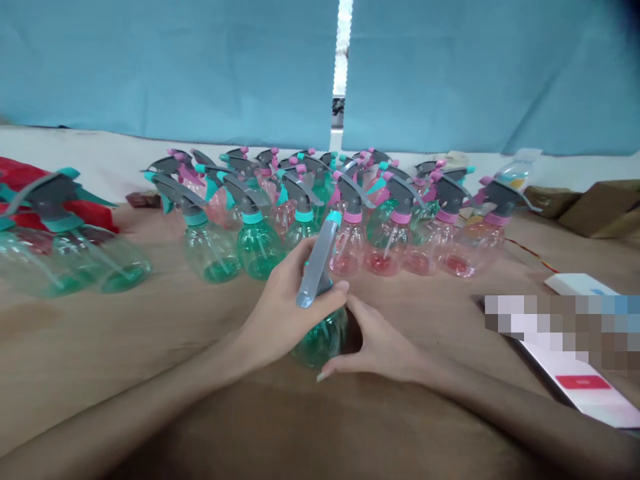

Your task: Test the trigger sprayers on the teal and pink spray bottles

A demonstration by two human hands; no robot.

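A green spray bottle [320, 340] with a grey trigger head stands upright at the table's front middle. My left hand [280, 307] is closed around its neck, just under the grey head. Low on the right side of the bottle, my right hand [385, 343] curves round it, thumb in front and fingers behind. Just behind my hands stand another green spray bottle [260, 250] and a pink spray bottle [347, 250], part of a row.
Several green and pink spray bottles fill the back of the wooden table [200, 400]. Two clear green bottles [120, 267] stand at the left, by a red cloth [100, 213]. At right are a tablet-like screen [595, 403], a white box [580, 285] and brown cartons [600, 207].
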